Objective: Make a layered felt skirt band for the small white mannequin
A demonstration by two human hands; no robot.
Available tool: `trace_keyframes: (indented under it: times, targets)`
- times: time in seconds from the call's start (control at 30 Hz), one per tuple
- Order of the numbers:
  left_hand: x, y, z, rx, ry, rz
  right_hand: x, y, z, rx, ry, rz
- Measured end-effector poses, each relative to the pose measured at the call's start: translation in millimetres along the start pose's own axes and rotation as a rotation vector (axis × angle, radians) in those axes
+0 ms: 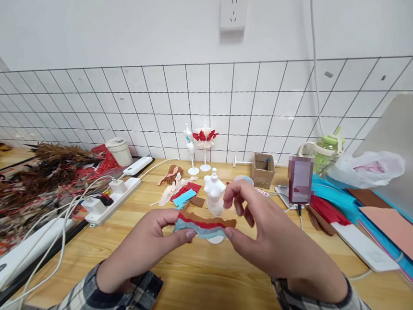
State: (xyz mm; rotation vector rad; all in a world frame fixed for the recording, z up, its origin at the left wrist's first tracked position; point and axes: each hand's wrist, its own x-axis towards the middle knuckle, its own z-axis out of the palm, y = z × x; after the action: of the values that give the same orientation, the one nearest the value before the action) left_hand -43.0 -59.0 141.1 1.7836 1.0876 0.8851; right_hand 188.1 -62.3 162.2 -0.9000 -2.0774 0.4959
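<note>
Both my hands hold a layered felt strip with wavy brown, red and blue bands, just above the wooden table. My left hand pinches its left end between thumb and fingers. My right hand pinches its right end, the other fingers curled above. Right behind the strip stands a small white mannequin torso on a round base.
Felt scraps lie behind the torso. Two more small mannequins, one with red trim, stand at the tiled wall. Power strips and feathers are at left; a cardboard box, phone, bottle and felt sheets at right.
</note>
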Motion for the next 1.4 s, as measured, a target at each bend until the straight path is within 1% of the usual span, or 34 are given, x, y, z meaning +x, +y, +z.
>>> trace_keyframes:
  times: [0.07,0.1,0.17,0.23,0.33,0.43,0.53,0.6,0.63,0.7,0.73,0.77,0.8,0.87,0.93,1.0,1.07,1.17,1.27,1.4]
  targets:
    - [5,7,5.0,0.028,-0.053,0.014,-1,0,1,0.052,-0.076,0.004]
    - [8,10,8.3,0.008,-0.065,0.021,-1,0,2,0.054,-0.084,-0.007]
    - [12,13,14.5,-0.032,-0.07,0.028,2,0,4,0.028,-0.025,-0.037]
    - [13,15,18.5,-0.057,-0.049,0.036,4,0,5,0.025,0.034,-0.056]
    - [11,19,19.4,-0.067,-0.016,0.046,6,0,7,0.04,-0.013,-0.059]
    - [8,22,16.0,-0.029,-0.002,0.043,8,-2,12,-0.02,-0.007,0.0]
    - [7,15,9.7,0.029,0.003,0.009,11,-2,15,-0.03,0.021,0.103]
    - [13,3,5.4,-0.001,0.059,0.023,13,-2,15,-0.02,0.029,0.168]
    - [18,-5,3.9,-0.053,0.113,0.048,14,-1,15,-0.026,0.032,0.194]
    - [34,-21,4.0,-0.256,0.346,0.129,16,2,16,-0.058,0.03,0.232]
    - [44,-28,6.1,-0.381,0.375,0.151,17,3,16,-0.076,0.028,0.242]
    - [53,-33,9.5,-0.509,0.322,0.15,18,4,17,-0.095,0.025,0.249]
    - [61,-35,13.9,-0.62,0.243,0.141,19,5,18,-0.113,0.023,0.252]
    - [73,-34,24.6,-0.757,0.039,0.117,20,7,18,-0.154,0.018,0.244]
    - [76,-28,34.6,-0.802,-0.094,0.123,20,8,17,-0.201,0.007,0.229]
    - [74,-21,41.7,-0.785,-0.157,0.148,19,9,15,-0.23,0.015,0.228]
    - [69,-20,46.1,-0.732,-0.154,0.194,18,11,12,-0.233,0.035,0.256]
    - [63,-24,49.9,-0.635,-0.082,0.234,17,14,8,-0.243,0.04,0.301]
    - [59,-29,51.8,-0.556,-0.028,0.206,16,15,4,-0.283,0.011,0.301]
    - [55,-29,51.2,-0.439,0.002,0.16,14,12,0,-0.276,0.005,0.326]
